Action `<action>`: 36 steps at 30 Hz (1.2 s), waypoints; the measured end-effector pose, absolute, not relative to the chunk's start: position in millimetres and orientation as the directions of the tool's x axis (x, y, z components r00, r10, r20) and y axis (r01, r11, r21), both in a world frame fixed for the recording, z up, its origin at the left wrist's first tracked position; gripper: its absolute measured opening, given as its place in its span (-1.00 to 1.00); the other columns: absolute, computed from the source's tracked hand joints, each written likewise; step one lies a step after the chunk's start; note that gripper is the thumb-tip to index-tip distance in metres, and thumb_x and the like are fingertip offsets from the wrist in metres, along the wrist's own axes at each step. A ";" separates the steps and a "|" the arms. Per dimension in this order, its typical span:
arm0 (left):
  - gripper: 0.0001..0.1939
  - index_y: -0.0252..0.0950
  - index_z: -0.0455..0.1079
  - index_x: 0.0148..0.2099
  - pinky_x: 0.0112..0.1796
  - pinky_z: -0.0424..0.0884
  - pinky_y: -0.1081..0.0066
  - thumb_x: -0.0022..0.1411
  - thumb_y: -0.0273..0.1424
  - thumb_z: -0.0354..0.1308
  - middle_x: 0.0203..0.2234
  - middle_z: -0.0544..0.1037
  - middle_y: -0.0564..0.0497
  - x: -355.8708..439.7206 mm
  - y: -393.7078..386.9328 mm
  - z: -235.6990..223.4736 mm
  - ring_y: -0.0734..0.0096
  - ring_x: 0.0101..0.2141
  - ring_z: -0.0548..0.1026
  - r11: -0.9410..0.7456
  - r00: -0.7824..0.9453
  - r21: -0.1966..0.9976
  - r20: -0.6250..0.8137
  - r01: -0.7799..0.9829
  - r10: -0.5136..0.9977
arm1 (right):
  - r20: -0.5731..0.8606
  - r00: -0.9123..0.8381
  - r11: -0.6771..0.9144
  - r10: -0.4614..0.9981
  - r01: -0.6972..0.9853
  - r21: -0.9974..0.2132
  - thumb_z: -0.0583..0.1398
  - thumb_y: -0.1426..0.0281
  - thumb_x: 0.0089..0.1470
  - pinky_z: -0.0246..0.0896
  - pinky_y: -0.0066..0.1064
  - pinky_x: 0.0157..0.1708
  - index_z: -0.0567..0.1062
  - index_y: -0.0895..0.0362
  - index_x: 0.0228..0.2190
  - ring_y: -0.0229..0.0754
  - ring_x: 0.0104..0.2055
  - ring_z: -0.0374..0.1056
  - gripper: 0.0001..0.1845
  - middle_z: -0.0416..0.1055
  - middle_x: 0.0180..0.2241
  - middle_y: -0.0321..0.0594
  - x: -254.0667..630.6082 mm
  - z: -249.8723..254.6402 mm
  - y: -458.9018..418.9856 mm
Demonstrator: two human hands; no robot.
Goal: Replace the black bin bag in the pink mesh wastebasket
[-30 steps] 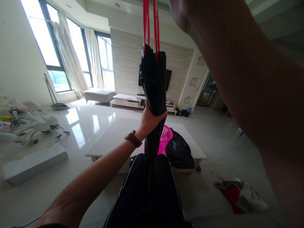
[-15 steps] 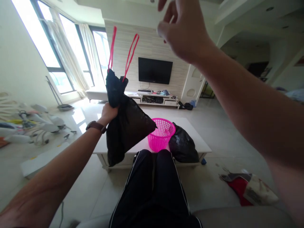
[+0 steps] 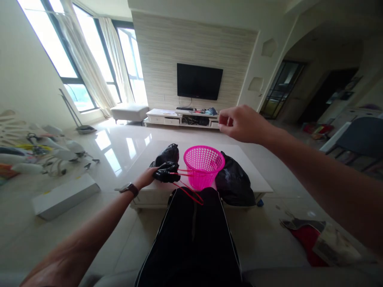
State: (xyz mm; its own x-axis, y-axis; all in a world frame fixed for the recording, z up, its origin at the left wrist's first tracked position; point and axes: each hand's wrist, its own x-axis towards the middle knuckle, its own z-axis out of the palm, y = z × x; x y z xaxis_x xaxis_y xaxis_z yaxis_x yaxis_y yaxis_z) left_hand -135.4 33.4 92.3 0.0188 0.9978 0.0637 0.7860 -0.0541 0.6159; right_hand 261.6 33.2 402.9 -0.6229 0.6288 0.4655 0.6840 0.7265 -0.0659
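Black plastic is gripped at its gathered top by the left hand (image 3: 146, 177), whose fingers are closed around it, while the body of the bag (image 3: 168, 153) appears to be supported by the tabletop (image 3: 140, 159), beside the pink basket (image 3: 200, 181). The right hand (image 3: 241, 124) is raised with fingers curled and nothing visibly held; whether its fingertips meet cannot be told. A firm hold close to the gathered part seems best, so that slipping is avoided. The red loops (image 3: 202, 203), trailed past the basket towards the knees (image 3: 209, 194), should be guided clear of its openwork wall, where snagging could be caused.
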 end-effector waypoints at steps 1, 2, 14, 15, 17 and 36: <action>-0.62 -0.21 0.59 0.04 0.12 0.42 0.16 0.16 -0.41 0.20 -0.01 0.69 -0.12 -138.6 28.9 72.0 -0.03 0.06 0.57 -0.093 0.081 0.566 0.047 0.819 0.996 | 0.435 -0.627 0.716 0.646 0.696 -0.060 0.32 0.37 0.08 0.23 -0.18 -0.22 0.51 0.07 -0.46 -0.08 -0.31 0.38 -0.88 0.43 -0.47 -0.22 264.8 397.0 36.2; -0.58 -0.23 0.59 0.06 0.14 0.41 0.16 0.15 -0.45 0.19 0.03 0.67 -0.16 -143.3 25.1 53.5 -0.04 0.07 0.57 -0.088 0.090 0.503 0.021 0.860 0.996 | 0.408 -0.628 0.704 0.662 0.708 -0.054 0.32 0.35 0.08 0.23 -0.19 -0.23 0.52 0.06 -0.46 -0.08 -0.33 0.38 -0.89 0.44 -0.47 -0.22 267.3 392.2 38.9; -0.45 -0.17 0.44 0.26 0.24 0.24 0.03 0.24 -0.50 0.06 0.19 0.55 -0.22 -195.3 -3.5 -7.7 -0.05 0.22 0.48 0.074 -0.049 0.173 -0.149 0.982 0.988 | 0.198 -0.654 0.655 0.730 0.752 0.070 0.28 0.26 0.10 0.08 -0.25 -0.40 0.61 0.02 -0.37 -0.08 -0.39 0.40 -0.87 0.58 -0.38 -0.15 277.5 348.6 48.5; -0.38 -0.18 0.36 0.35 0.23 0.26 0.02 0.24 -0.49 0.06 0.27 0.47 -0.25 -195.3 -3.6 -8.6 -0.09 0.22 0.47 0.067 -0.043 0.173 -0.142 0.983 0.989 | 0.173 -0.662 0.661 0.729 0.747 0.073 0.27 0.26 0.10 0.07 -0.25 -0.41 0.61 0.03 -0.35 -0.08 -0.39 0.40 -0.87 0.59 -0.37 -0.14 278.7 343.2 50.7; -0.24 -0.14 0.17 0.49 0.19 0.31 0.00 0.24 -0.47 0.07 0.41 0.25 -0.25 -191.3 -0.9 -11.2 -0.17 0.19 0.47 0.026 -0.003 0.183 -0.122 0.983 0.993 | 0.128 -0.676 0.673 0.726 0.736 0.071 0.26 0.26 0.12 0.07 -0.26 -0.42 0.62 0.03 -0.32 -0.07 -0.38 0.42 -0.85 0.60 -0.36 -0.13 280.7 332.7 55.9; -0.44 -0.15 0.47 0.32 0.30 -0.11 -0.38 0.35 -0.49 -0.01 0.40 0.33 -0.18 -178.8 95.5 -77.0 -0.30 0.34 0.21 0.133 -0.136 -0.025 -0.167 0.991 0.977 | -0.192 -0.540 0.549 0.819 0.836 -0.011 0.15 0.21 0.23 0.08 -0.38 -0.41 0.56 0.07 -0.29 -0.16 -0.36 0.44 -0.76 0.60 -0.32 -0.20 331.8 259.1 115.4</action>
State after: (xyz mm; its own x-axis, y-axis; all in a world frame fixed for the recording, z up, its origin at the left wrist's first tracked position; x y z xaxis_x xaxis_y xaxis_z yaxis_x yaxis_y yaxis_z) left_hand -178.8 95.5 -77.0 -0.1356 0.9765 -0.1673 0.9908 0.1333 -0.0251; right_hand 331.8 115.4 259.1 -0.5404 0.8193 -0.1916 0.8359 0.5487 -0.0113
